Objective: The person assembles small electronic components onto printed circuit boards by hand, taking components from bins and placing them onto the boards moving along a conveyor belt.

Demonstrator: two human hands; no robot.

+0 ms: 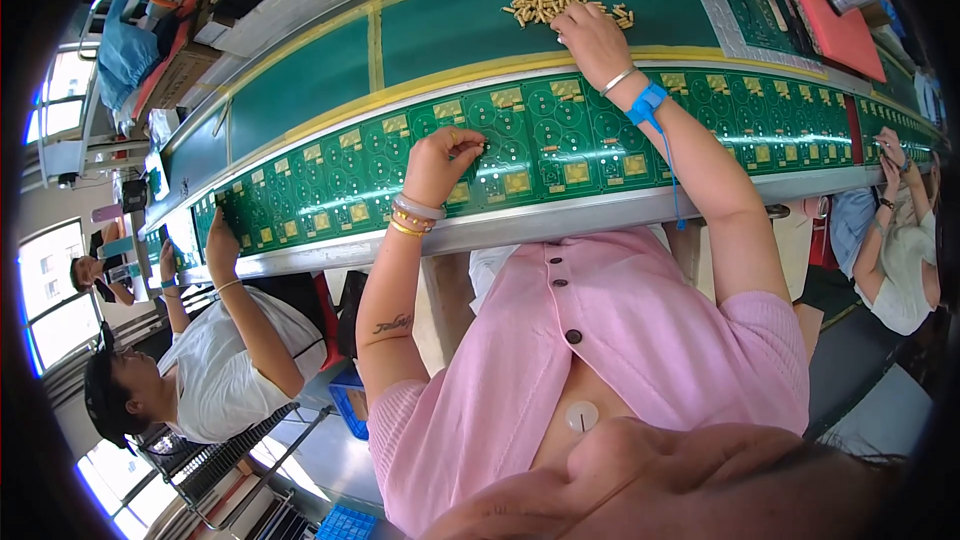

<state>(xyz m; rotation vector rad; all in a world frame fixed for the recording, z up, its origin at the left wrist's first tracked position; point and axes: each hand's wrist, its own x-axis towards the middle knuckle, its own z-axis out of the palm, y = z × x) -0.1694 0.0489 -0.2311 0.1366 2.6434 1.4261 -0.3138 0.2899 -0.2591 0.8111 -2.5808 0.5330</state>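
Centre: left hand (447, 162) pinched over green board (500, 120), contents unclear; steadiness needed! Upper middle: right hand (592, 42) dipped at tan pegs (545, 0), grip hidden.

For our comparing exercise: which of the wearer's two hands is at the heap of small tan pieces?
The right hand, the one with the blue wrist strap, is at the heap; the left hand is over the green circuit boards.
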